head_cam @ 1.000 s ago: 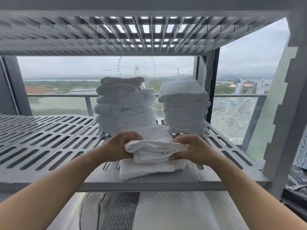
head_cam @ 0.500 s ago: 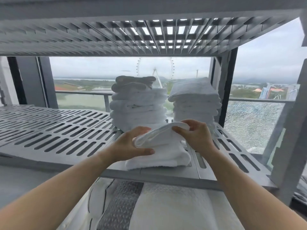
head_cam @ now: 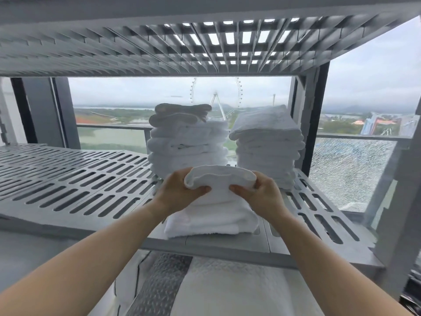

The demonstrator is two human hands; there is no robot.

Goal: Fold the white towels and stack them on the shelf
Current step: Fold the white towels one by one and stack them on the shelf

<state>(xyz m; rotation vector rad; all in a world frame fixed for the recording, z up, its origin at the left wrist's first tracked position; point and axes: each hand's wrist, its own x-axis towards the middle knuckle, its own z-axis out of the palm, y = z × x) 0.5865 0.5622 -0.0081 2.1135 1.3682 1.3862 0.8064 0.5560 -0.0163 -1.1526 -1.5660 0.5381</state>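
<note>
towel: folded towel point(head_cam: 219, 179) spans hand to hand, long axis sideways
fingers: left hand point(head_cam: 180, 193), right hand point(head_cam: 265, 196) each pinching an end
drop: front pile point(head_cam: 209, 221) right beneath fingers

A Ferris wheel point(head_cam: 215, 96) stands outside; the glass pane point(head_cam: 348, 169) at right is shattered.

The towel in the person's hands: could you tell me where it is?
Centre of head view: the towel, gripped by the left hand and right hand, sits atop the short pile, before the left stack and right stack.
</note>
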